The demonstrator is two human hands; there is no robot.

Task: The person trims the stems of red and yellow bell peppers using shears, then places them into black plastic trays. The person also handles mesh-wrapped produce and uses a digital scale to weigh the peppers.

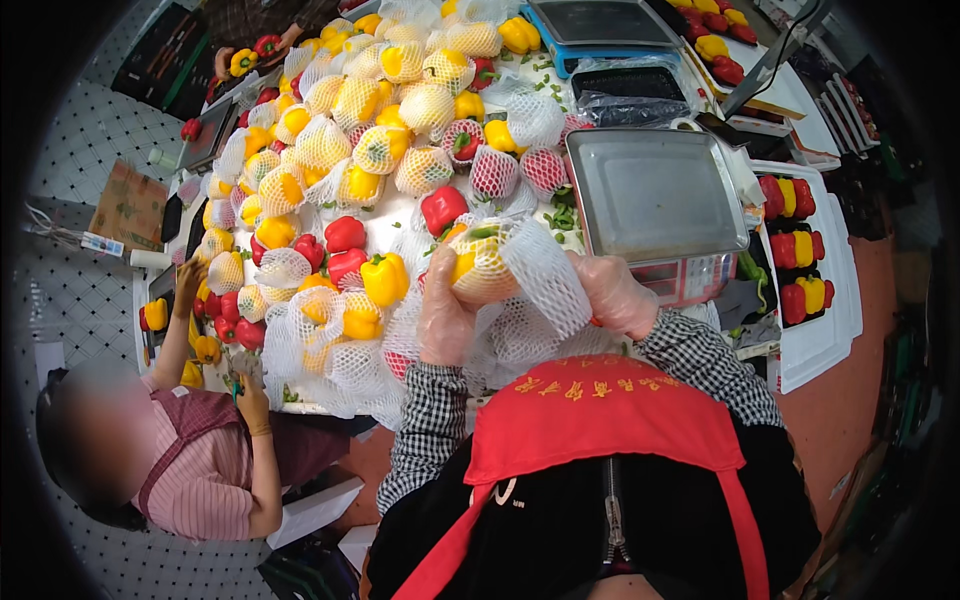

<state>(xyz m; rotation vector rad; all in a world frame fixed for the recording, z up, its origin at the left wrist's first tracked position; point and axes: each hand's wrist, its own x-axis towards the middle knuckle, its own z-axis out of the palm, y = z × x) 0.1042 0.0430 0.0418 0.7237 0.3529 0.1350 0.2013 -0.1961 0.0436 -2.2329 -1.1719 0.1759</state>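
Observation:
My left hand (448, 307), in a clear plastic glove, grips a yellow bell pepper (484, 266) partly covered by white foam netting. At the pepper's right side a loose white foam net sleeve (547, 277) stretches toward my right hand (616, 294). That hand, also gloved, pinches the sleeve's far side; its fingertips are partly hidden behind the mesh. Below both hands lies a heap of empty foam nets (517, 330). Just beyond the left hand sit a bare red bell pepper (442, 208) and a bare yellow one (385, 279).
A large pile of netted peppers (360, 105) covers the table's far left. On the right stand a weighing scale with a steel pan (660, 191) and a white foam box (832, 300) of packed red and yellow peppers. A co-worker (202, 465) holding scissors works at left; another person's hands (285, 37) show at top.

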